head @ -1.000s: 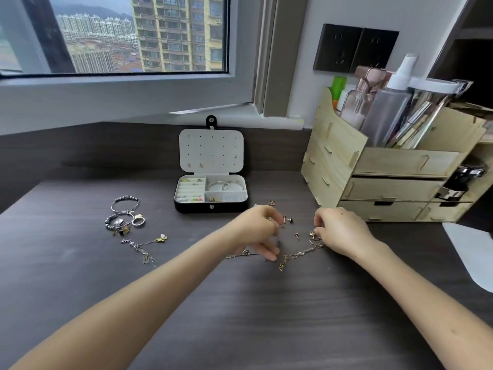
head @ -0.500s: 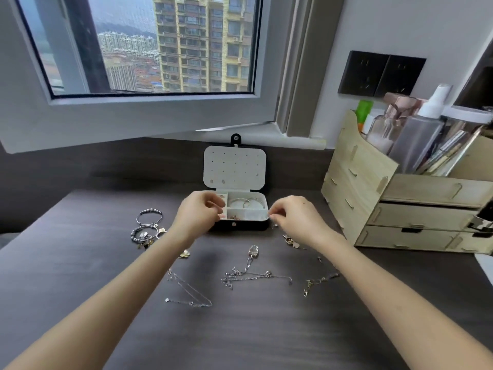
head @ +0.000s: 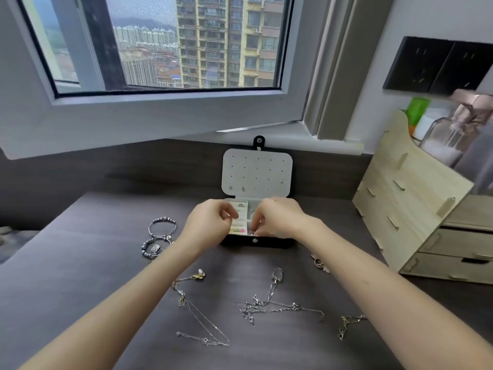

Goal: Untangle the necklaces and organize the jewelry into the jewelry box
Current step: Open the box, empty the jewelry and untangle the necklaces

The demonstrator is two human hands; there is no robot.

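Over the box at the worktop's rear edge: my right fingers pinch a small piece above a compartment; whether my curled left fingers hold anything, I cannot tell. Risk: a loose pinch drops the piece into the wrong compartment. Necklaces lie tangled mid-worktop.

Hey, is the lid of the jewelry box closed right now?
No, the jewelry box is open, and its lid stands upright behind the compartments.

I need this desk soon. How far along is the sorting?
Done: jewelry box open, a few small pieces in its compartments. In hand: right hand pinches a small piece over the box, left hand beside it. Left: tangled necklaces, a thin chain and bracelets on the desk.
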